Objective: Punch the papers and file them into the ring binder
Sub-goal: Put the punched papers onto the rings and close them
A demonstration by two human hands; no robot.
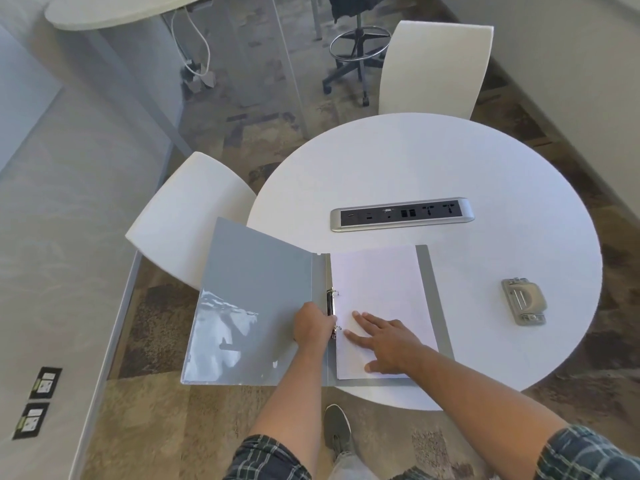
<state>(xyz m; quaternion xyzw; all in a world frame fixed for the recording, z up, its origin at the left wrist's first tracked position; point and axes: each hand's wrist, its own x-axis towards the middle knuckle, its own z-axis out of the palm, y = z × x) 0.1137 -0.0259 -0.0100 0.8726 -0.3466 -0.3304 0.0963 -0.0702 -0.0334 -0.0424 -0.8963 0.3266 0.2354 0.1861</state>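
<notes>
Round table (415,161): one open binder (256,306), one punch (523,301), two chairs (188,216).

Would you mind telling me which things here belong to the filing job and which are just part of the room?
Part of the job:
ring binder, lying open
papers on its right half
hole punch, set aside
left hand at the rings
right hand flat on the papers

Just lying about:
socket strip in the table
two white chairs
stool

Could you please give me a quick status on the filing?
Left hand at ring mechanism, grip unclear. Right hand flat on papers in open binder. Hole punch idle, apart. Nothing obstructing.
</notes>
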